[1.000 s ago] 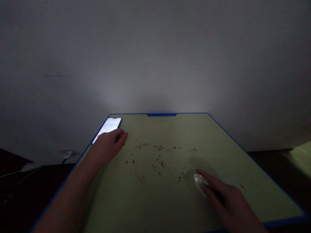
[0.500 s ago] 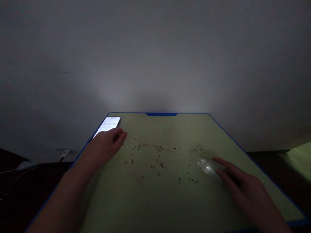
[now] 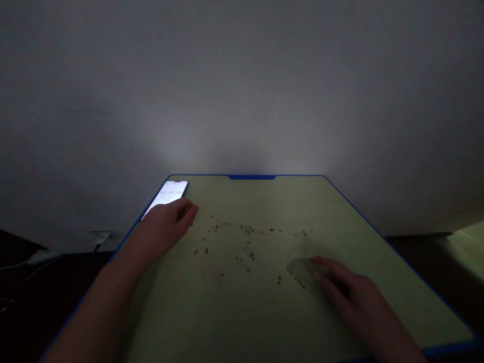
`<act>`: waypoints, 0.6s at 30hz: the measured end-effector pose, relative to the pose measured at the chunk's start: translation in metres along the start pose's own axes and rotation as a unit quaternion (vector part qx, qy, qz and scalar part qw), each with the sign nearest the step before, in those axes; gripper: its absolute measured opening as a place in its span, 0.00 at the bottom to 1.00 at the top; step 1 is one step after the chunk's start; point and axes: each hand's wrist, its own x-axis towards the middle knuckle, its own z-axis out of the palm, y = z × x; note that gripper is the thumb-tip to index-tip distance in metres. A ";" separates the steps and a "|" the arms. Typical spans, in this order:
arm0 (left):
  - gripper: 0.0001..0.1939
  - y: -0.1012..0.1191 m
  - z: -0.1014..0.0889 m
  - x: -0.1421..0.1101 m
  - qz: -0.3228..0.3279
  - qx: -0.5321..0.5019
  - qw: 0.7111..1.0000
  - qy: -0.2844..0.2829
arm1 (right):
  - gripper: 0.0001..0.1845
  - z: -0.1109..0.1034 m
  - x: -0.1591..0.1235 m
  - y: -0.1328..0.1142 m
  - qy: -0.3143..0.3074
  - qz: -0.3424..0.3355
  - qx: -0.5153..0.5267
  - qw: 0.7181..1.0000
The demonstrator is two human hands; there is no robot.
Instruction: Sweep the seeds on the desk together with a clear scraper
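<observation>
My right hand (image 3: 346, 290) holds a clear, shallow, round-edged plastic piece (image 3: 308, 269) between thumb and fingers. The piece is low at the table, tilted or flat I cannot tell; some dark specks line its left rim. Scattered small dark bits (image 3: 247, 229), like seeds or beads, lie over the middle of the table, several of them in loose clusters. My left hand (image 3: 174, 219) is at the table's left side, its fingers curled in and the thumb against them. Whatever may be inside it is hidden.
The pale green table (image 3: 242, 312) has a blue edge and stands against a grey wall (image 3: 242, 101). A lit phone (image 3: 170, 191) showing a timer lies at the far left corner, partly behind my left hand. Cables and a plug (image 3: 102, 238) are beyond the left edge.
My right hand has moved left with the clear plastic piece, which is lower and now at the specks on the right. My left hand stays in place.
</observation>
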 end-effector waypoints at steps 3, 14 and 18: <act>0.19 0.000 0.001 0.000 0.004 0.003 1.000 -0.001 | 0.20 -0.001 -0.008 0.000 -0.005 0.021 0.022 1.000; 0.17 0.001 -0.002 -0.003 0.013 -0.012 1.000 0.020 | 0.27 0.017 -0.014 -0.017 -0.013 0.011 -0.038 0.999; 0.17 -0.001 -0.002 -0.003 0.017 -0.012 0.999 0.035 | 0.26 0.028 -0.017 -0.028 -0.035 0.013 -0.055 0.998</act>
